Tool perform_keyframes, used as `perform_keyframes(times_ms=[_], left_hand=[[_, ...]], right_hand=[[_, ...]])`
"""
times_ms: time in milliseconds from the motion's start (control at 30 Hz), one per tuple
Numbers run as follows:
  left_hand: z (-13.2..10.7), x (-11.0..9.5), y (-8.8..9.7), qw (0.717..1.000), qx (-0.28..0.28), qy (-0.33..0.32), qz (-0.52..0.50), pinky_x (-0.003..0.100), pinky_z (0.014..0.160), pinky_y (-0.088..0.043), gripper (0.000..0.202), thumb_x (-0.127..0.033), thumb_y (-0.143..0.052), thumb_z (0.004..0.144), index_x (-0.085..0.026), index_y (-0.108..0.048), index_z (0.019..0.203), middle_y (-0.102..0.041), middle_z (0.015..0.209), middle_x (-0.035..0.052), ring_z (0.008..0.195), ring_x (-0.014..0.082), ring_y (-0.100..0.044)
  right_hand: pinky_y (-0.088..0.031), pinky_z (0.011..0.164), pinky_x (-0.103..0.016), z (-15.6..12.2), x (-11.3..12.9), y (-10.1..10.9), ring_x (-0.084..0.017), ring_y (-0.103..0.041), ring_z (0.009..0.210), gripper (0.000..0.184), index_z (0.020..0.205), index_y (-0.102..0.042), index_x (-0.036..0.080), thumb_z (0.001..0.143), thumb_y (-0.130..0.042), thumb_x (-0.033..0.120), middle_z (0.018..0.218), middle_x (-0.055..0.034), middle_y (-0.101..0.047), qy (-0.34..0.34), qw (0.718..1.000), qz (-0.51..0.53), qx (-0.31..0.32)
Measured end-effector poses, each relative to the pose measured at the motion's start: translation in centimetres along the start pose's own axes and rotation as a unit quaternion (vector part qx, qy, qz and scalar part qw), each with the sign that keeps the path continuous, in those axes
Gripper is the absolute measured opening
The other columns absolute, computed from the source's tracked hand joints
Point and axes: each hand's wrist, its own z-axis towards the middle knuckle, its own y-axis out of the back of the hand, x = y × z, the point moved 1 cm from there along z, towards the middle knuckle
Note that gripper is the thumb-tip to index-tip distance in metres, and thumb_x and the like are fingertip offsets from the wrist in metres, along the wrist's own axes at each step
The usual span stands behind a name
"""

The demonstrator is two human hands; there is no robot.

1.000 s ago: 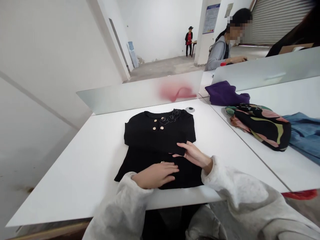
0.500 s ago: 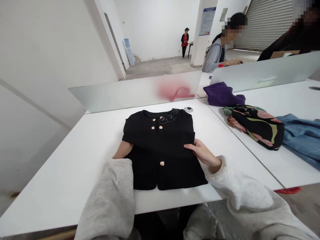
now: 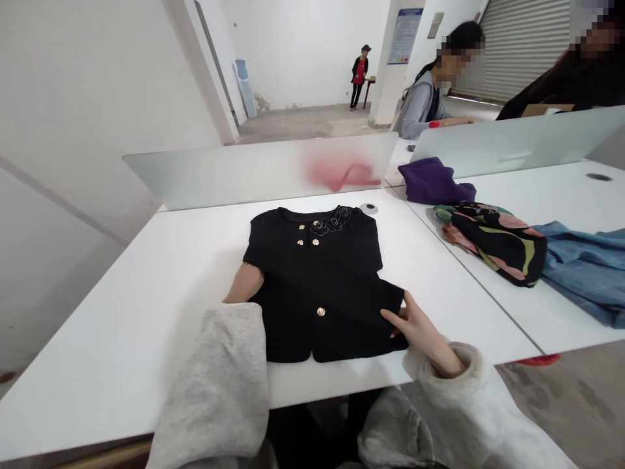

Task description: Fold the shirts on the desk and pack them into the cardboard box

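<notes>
Right hand (image 3: pixel 420 332) has moved nearer the body and outward, now at the cardigan's lower right edge. Thumb and fingers pinch the cloth there, fold lifted slightly. Left hand is out of sight under the cloth, so its state can't be told. Only the bare left forearm (image 3: pixel 243 284) shows, running in under the garment from the grey left sleeve (image 3: pixel 215 391). Right cuff (image 3: pixel 454 371) is grey too, fluffy, just off the cloth.

Black short-sleeved cardigan (image 3: pixel 317 286) lies flat mid-bench, doubled over on itself, a diagonal fold crossing its middle. One gold button (image 3: pixel 321 312) shows on the lower layer, more up by the floral appliqué (image 3: pixel 332 223) at the collar. White bench (image 3: pixel 122 339) carries it, with a round cable grommet (image 3: pixel 370 208) just past the collar.

Right, on the adjoining bench: floral-print cloth (image 3: pixel 498 246), blue denim garment (image 3: pixel 586 270) beside it, purple cloth (image 3: pixel 434 181) behind both.

Beyond: frosted divider (image 3: pixel 219 172) with a red smear (image 3: pixel 342 172). Past it, a co-worker in a grey hoodie (image 3: pixel 420 107) sits with hands on a bench, another in dark clothes (image 3: pixel 551 85) far right. Far back, a person in a red top (image 3: pixel 360 75) stands near a water dispenser (image 3: pixel 245 88).
</notes>
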Motion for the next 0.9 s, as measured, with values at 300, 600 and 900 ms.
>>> perform_keyframes(times_ms=[300, 600, 900], left_hand=[[-0.9, 0.9, 2.0, 0.991, -0.072, 0.059, -0.093, 0.028, 0.072, -0.051, 0.029, -0.03, -0.043, 0.077, -0.015, -0.068, 0.08, -0.072, 0.083, 0.0064, 0.082, 0.0222, -0.066], [-1.8, -0.1, 3.1, 0.988, -0.148, -0.026, -0.044, 0.042, 0.11, -0.032, 0.045, -0.041, -0.034, 0.091, -0.018, -0.06, 0.12, -0.056, 0.134, 0.0072, 0.129, 0.0233, -0.045], [-1.2, -0.4, 0.1, 0.993, 0.052, -0.038, 0.096, 0.049, 0.117, -0.014, 0.064, -0.05, -0.024, 0.094, -0.013, -0.034, 0.145, -0.031, 0.153, 0.0078, 0.144, 0.0266, -0.017]], right_hand=[[-0.054, 0.058, -0.036, -0.3, 0.0, -0.1, -0.018, -0.059, 0.054, 0.076, 0.146, -0.024, 0.018, 0.086, -0.049, 0.057, 0.065, 0.0027, -0.055, 0.086, 0.987, -0.13, -0.042], [-0.04, 0.104, -0.048, -0.6, 1.2, -3.0, -0.027, -0.042, 0.129, 0.043, 0.136, -0.049, 0.022, 0.098, -0.036, 0.037, 0.138, -0.0133, -0.048, 0.363, 0.819, -0.417, -0.154], [-0.03, 0.108, -0.056, -0.3, -1.3, -6.9, -0.032, -0.025, 0.14, 0.054, 0.147, -0.035, 0.024, 0.098, -0.034, 0.045, 0.153, -0.0127, -0.029, 0.344, 0.755, -0.556, -0.054]])
